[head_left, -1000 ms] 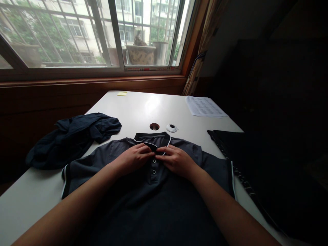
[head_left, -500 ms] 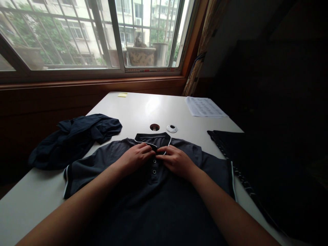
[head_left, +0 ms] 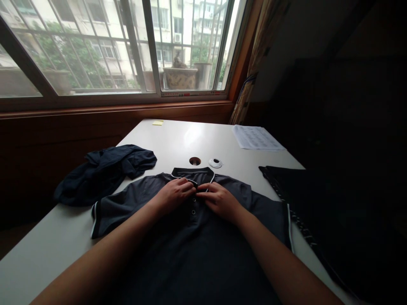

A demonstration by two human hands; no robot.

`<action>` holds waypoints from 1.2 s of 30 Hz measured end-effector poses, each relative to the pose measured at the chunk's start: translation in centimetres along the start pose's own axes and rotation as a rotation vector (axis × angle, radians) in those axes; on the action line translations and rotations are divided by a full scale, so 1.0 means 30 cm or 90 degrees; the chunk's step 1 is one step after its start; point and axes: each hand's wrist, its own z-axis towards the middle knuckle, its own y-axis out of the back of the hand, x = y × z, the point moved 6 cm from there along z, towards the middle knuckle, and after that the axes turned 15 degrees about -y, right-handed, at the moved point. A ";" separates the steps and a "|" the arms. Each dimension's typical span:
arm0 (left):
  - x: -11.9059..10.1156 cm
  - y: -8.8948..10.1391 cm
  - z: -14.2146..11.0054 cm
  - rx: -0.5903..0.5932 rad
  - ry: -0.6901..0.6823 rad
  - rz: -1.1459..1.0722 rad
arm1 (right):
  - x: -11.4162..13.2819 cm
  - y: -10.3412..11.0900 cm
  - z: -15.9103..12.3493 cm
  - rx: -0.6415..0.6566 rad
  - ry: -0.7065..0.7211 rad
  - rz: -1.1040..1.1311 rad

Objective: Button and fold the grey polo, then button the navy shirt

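Note:
A dark grey polo shirt (head_left: 190, 254) lies spread front side up, its collar (head_left: 193, 171) away from me. White piping trims the collar and the sleeve ends. My left hand (head_left: 177, 192) is closed on the left side of the collar opening, at the top of the placket. From the other side my right hand (head_left: 219, 199) pinches the cloth at the same spot, fingertips almost meeting the left ones. Two light ring-shaped buttons (head_left: 193, 206) show on the placket just below the hands. What lies between the fingertips is hidden.
A crumpled navy garment (head_left: 108, 173) lies at the left on the white table (head_left: 171, 140). Dark folded cloth (head_left: 311, 199) covers the right edge. Behind the collar are a cable hole (head_left: 195, 161) and its white cover (head_left: 216, 163). Papers (head_left: 257, 137) and a yellow note (head_left: 157, 123) lie farther back.
The view has shifted slightly, so everything appears a little lower and mostly farther right. Both hands stay at the collar opening with nearly the same hold.

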 end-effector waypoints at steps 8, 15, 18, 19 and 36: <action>0.011 0.029 0.012 -0.007 -0.068 0.030 | -0.013 -0.007 -0.003 0.006 -0.003 0.005; 0.025 0.038 0.029 0.001 -0.141 0.050 | -0.019 -0.010 -0.002 0.008 -0.015 0.012; 0.029 0.035 0.029 -0.007 -0.137 0.044 | -0.016 -0.006 -0.001 0.006 -0.017 0.017; 0.030 0.033 0.029 -0.010 -0.133 0.042 | -0.015 -0.005 -0.001 0.005 -0.016 0.019; 0.044 0.042 0.017 -0.082 -0.059 0.022 | -0.007 0.004 -0.002 -0.025 -0.020 0.046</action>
